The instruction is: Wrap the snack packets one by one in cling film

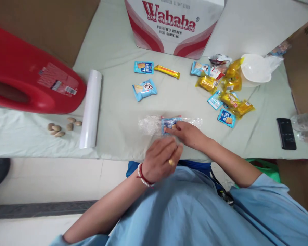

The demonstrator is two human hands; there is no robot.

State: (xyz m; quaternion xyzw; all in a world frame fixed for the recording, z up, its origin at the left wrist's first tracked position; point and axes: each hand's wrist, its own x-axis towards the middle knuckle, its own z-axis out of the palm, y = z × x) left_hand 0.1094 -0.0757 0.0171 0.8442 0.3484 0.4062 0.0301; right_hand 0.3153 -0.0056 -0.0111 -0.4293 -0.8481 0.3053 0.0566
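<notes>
Near the front of the table lies a bundle: a blue snack packet (166, 122) inside crumpled clear plastic wrap (148, 125), which spreads out on both sides. My right hand (190, 134) grips this bundle from the right, thumb and finger on the packet. Just below and in front of it is my left hand (162, 159), with a bracelet and a ring, slightly blurred. Its fingers are curled together, and whatever may be between them is hidden. Beyond the bundle lie another blue packet (143, 67), a light-blue cake packet (145, 90) and a yellow stick wrapper (167, 71).
At right is a pile of yellow and blue snack packets (229, 99) beside a white bowl (255, 68). A black phone (286, 134) and clear bottles (306, 127) lie at far right. Left are a white film roll (91, 109), stones (56, 128) and a red jug (36, 71). A Wahaha box (173, 30) stands behind.
</notes>
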